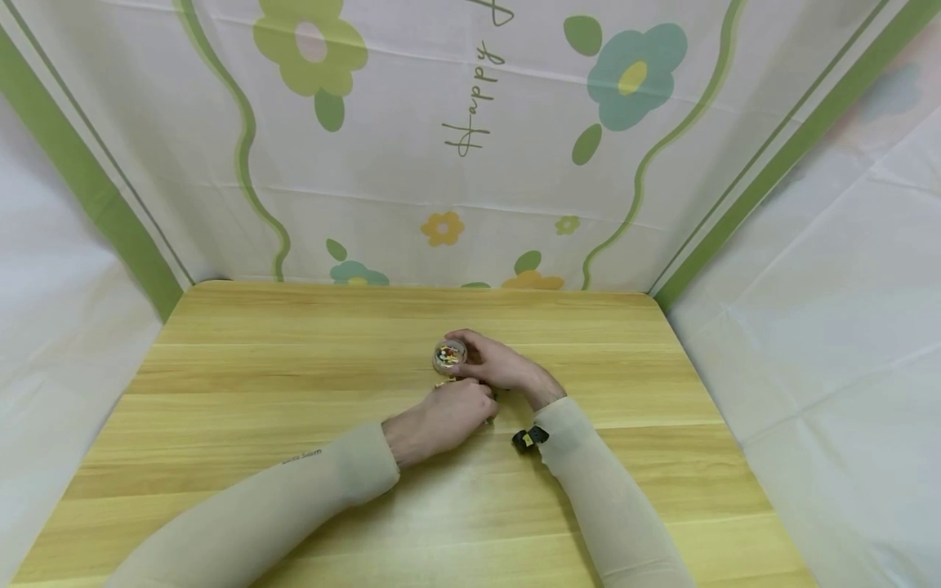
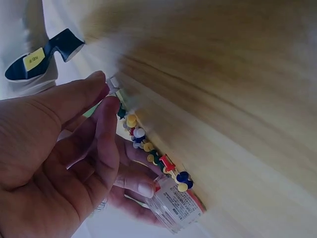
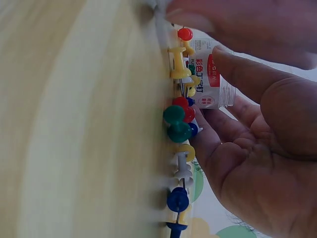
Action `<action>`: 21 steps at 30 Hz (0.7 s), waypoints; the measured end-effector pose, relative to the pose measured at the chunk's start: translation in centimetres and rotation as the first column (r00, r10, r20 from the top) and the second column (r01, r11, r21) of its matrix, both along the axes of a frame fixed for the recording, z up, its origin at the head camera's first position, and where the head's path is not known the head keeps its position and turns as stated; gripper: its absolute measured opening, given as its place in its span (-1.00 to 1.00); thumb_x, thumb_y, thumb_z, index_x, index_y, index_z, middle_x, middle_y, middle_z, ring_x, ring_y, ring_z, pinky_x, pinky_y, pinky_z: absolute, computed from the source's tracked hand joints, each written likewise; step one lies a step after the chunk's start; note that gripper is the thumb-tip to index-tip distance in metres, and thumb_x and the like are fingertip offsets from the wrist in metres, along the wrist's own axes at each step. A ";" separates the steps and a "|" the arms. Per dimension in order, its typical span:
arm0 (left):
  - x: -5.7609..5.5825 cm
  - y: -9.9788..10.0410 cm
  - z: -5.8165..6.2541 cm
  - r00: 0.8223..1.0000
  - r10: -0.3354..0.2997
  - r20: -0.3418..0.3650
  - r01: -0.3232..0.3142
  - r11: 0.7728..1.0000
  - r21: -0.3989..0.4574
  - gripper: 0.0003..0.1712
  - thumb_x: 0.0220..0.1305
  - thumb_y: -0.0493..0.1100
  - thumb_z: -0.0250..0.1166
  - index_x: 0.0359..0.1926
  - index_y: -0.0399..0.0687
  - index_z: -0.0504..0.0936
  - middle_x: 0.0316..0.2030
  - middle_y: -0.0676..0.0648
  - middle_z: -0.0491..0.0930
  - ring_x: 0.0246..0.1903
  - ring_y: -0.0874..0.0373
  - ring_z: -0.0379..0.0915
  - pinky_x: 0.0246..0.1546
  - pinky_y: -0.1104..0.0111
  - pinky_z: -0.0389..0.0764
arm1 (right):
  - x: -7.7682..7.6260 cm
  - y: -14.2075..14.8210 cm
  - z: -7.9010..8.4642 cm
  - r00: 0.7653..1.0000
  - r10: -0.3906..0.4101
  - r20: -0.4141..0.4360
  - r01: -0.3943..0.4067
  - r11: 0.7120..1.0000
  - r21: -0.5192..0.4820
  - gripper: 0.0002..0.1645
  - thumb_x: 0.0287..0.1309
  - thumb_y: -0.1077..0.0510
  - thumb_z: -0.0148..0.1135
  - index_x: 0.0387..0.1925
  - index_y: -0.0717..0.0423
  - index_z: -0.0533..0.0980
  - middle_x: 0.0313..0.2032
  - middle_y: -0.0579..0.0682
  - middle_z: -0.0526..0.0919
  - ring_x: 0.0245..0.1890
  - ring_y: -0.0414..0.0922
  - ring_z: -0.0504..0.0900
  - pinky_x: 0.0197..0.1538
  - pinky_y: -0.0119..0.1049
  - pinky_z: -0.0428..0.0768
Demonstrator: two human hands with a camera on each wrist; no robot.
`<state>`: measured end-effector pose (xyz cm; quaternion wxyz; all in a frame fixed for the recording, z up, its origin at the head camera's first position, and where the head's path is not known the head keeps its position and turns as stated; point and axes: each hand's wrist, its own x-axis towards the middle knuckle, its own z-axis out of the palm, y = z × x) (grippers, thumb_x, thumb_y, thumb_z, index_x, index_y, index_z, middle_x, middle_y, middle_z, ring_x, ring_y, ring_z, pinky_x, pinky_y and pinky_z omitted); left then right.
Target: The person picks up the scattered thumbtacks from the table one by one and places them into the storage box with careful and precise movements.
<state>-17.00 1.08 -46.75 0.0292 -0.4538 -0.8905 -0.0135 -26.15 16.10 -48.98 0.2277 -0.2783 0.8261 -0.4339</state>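
Between curled right fingers (image 3: 250, 74), clear jar (image 3: 213, 74); near it, left fingers (image 2: 107, 126) pinch small pale piece (image 2: 114, 85) beside scattered pushpins (image 2: 167, 163).

Right hand (image 1: 501, 365): thumb and fingers curled in a grip
Left hand (image 1: 450, 418): just beside the right hand, on its near side, thumb and forefinger pinched
Right forearm (image 1: 617, 502): sleeved, on the right hand's near right
Left forearm (image 1: 268, 514): sleeved, slanting in from the right hand's near left
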 end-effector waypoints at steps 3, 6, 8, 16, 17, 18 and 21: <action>0.0 0.1 0.0 1.000 0.003 -0.010 -0.003 1.000 -0.005 -0.80 0.37 -0.25 0.33 -0.37 0.15 0.73 -0.30 0.10 0.69 -0.29 0.27 0.55 -0.29 0.45 0.64 | -0.1 0.0 -0.1 1.000 0.001 0.016 0.000 1.000 -0.020 -0.28 0.43 0.19 0.24 0.52 0.07 0.24 0.30 0.14 0.53 0.30 0.03 0.51 0.32 0.04 0.45; 0.1 0.1 -0.1 1.000 0.000 -0.028 0.000 1.000 -0.014 -0.80 0.37 -0.27 0.32 -0.36 0.15 0.73 -0.31 0.11 0.68 -0.30 0.27 0.55 -0.31 0.45 0.65 | -0.1 0.0 -0.1 1.000 0.003 0.030 -0.002 0.999 -0.037 -0.26 0.43 0.22 0.24 0.53 0.12 0.22 0.30 0.20 0.52 0.31 0.09 0.49 0.33 0.10 0.42; 0.2 0.0 -0.1 0.999 -0.002 -0.037 0.002 1.000 -0.016 -0.80 0.36 -0.27 0.33 -0.36 0.14 0.73 -0.31 0.10 0.67 -0.31 0.27 0.56 -0.33 0.43 0.66 | -0.1 0.0 -0.1 0.999 0.004 0.034 -0.002 0.999 -0.040 -0.26 0.42 0.22 0.24 0.53 0.13 0.22 0.30 0.20 0.52 0.29 0.09 0.50 0.32 0.10 0.43; 0.3 -0.6 -0.1 1.000 -0.003 0.031 0.002 1.000 0.029 -0.74 0.24 -0.31 0.38 -0.49 0.14 0.62 -0.46 0.15 0.57 -0.44 0.30 0.46 -0.45 0.44 0.61 | 0.0 0.1 0.1 1.000 0.003 -0.007 -0.003 1.000 0.010 -0.28 0.42 0.13 0.26 0.52 0.05 0.27 0.25 0.07 0.56 0.24 -0.06 0.54 0.29 -0.04 0.48; 0.3 -0.7 -0.1 0.999 -0.004 0.045 0.003 1.000 0.031 -0.75 0.24 -0.29 0.39 -0.50 0.13 0.62 -0.47 0.15 0.56 -0.45 0.31 0.45 -0.44 0.44 0.59 | 0.0 0.0 0.2 1.000 0.004 -0.011 -0.004 1.000 0.015 -0.28 0.43 0.13 0.26 0.52 0.04 0.27 0.25 0.05 0.56 0.24 -0.08 0.54 0.29 -0.05 0.48; 0.3 -0.8 0.0 0.998 -0.004 0.057 0.002 1.000 0.031 -0.77 0.23 -0.27 0.41 -0.49 0.13 0.63 -0.48 0.15 0.56 -0.45 0.31 0.45 -0.44 0.45 0.58 | 0.0 0.0 0.2 1.000 0.005 -0.013 -0.005 1.000 0.018 -0.28 0.43 0.13 0.26 0.52 0.04 0.26 0.24 0.04 0.56 0.23 -0.09 0.54 0.28 -0.06 0.49; 0.4 -1.0 0.3 0.997 -0.006 0.081 0.004 1.000 0.025 -0.84 0.27 -0.23 0.42 -0.44 0.11 0.68 -0.45 0.15 0.59 -0.42 0.31 0.47 -0.40 0.44 0.58 | 0.0 0.0 0.2 1.000 0.007 -0.016 -0.007 1.000 0.026 -0.29 0.43 0.12 0.26 0.52 0.03 0.26 0.24 0.02 0.57 0.21 -0.12 0.54 0.27 -0.09 0.50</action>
